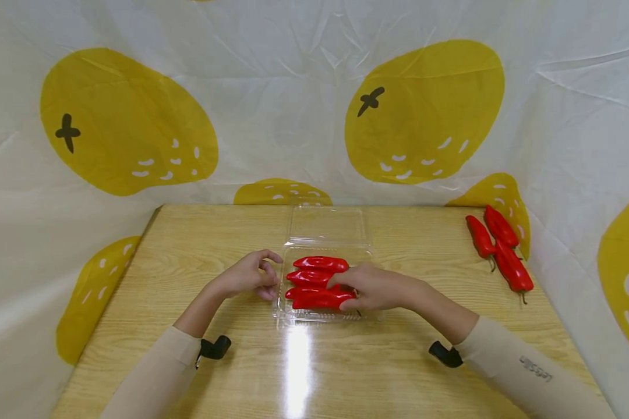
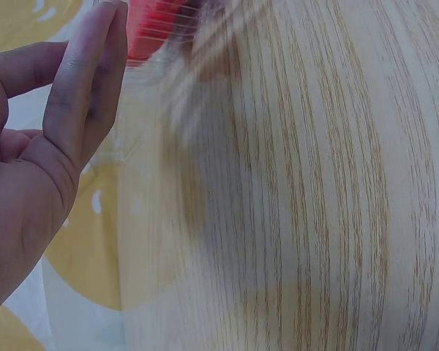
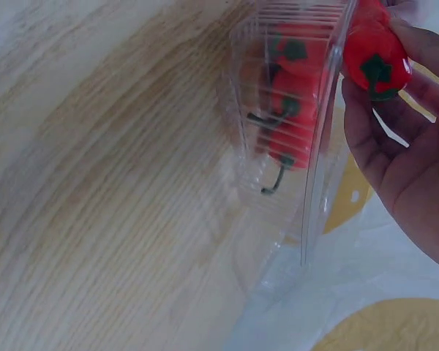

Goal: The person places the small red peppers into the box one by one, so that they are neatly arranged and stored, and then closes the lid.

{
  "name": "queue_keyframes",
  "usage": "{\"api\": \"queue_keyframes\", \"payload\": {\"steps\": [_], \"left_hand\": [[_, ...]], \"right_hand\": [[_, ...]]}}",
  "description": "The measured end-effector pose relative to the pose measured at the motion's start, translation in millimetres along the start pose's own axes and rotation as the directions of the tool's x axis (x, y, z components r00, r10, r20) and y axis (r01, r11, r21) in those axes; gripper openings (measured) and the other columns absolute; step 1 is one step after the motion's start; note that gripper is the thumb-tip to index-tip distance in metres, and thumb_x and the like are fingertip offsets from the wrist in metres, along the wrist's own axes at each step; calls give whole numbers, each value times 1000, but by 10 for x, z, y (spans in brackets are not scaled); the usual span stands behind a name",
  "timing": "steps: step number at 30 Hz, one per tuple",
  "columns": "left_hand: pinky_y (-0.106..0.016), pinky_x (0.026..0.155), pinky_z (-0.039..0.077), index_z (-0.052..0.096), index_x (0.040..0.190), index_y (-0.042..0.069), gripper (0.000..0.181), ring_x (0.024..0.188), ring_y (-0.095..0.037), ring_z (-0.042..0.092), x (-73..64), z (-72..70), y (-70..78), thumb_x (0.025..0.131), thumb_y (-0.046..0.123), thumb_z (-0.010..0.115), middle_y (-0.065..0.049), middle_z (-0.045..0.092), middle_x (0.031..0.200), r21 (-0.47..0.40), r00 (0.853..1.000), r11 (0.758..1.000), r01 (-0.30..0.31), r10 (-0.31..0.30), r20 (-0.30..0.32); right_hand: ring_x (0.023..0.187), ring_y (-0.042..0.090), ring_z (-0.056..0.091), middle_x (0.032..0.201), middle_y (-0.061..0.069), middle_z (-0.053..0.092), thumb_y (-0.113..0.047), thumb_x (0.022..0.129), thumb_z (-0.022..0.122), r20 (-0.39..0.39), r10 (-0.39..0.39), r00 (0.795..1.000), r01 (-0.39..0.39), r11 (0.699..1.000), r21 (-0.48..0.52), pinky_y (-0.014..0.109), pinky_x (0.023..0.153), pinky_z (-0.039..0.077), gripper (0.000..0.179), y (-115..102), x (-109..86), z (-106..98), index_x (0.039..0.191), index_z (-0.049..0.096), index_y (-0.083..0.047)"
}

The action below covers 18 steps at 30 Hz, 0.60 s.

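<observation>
Red pepper [image 3: 369,53], pinched between thumb and fingers of the right hand [image 1: 380,288], is at the mouth of the clear container [image 1: 285,316]; the left hand [image 1: 247,274], loosely bent, holds nothing beside it. Probably light, firm and slick, the pepper should suit a grip round its thick middle.

Dark lettering [image 1: 536,369] on the right sleeve [image 1: 503,352] seems to read "LetsSlim"; it appears upside down.
</observation>
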<state>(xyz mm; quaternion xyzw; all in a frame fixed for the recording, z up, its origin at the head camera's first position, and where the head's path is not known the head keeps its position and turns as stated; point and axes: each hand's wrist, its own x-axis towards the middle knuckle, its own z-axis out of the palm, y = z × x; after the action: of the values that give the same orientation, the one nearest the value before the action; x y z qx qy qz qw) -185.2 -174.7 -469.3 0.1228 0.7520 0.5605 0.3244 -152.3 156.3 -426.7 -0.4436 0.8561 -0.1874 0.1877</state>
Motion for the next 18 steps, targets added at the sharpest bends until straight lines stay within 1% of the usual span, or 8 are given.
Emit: {"api": "queue_keyframes", "payload": {"steps": [3,6,9,12,16,18], "left_hand": [[-40,66,67,42,141,-7,47,67,-23,73,0,4,3,98,-6,59,-16,62,93,0,1000,1000,3,-3,-2],[-40,66,67,42,141,-7,46,67,-23,72,0,8,6,98,-6,59,-16,62,93,3,1000,1000,4,-4,-7],[-40,66,67,42,140,-7,46,66,-23,72,2,4,3,97,-6,59,-16,63,92,8,1000,1000,1,-1,-7],[-40,65,67,42,140,-8,46,66,-23,72,7,-4,-5,97,-6,58,-16,63,92,10,1000,1000,-3,3,-5],[-40,66,67,41,141,-9,47,66,-22,72,8,-10,-12,97,-6,59,-16,63,92,9,1000,1000,-6,6,-1],[-40,66,67,40,142,-10,48,66,-22,72,6,-10,-11,97,-6,59,-16,63,92,9,1000,1000,-10,10,3]], "right_hand": [[78,6,52,97,-11,67,-27,95,75,12,6,1000,-7,1000,5,22,73,49,35,-12,22,34,127,67,-17],[86,8,54,103,-11,67,-28,94,75,22,23,999,-23,1000,4,24,79,50,34,-33,47,74,126,67,-19],[96,11,56,110,-9,66,-31,93,76,22,54,998,-53,999,-8,29,87,52,37,-63,66,100,127,68,-20],[102,12,57,115,-5,65,-32,93,77,18,68,997,-68,997,-35,33,93,54,39,-85,84,117,128,67,-20],[103,14,58,116,-3,66,-30,92,78,15,71,997,-70,996,-62,34,94,55,40,-102,97,132,128,67,-20],[105,16,58,118,-2,66,-30,91,79,12,78,997,-77,995,-59,35,94,54,40,-103,94,136,128,67,-20]]}}
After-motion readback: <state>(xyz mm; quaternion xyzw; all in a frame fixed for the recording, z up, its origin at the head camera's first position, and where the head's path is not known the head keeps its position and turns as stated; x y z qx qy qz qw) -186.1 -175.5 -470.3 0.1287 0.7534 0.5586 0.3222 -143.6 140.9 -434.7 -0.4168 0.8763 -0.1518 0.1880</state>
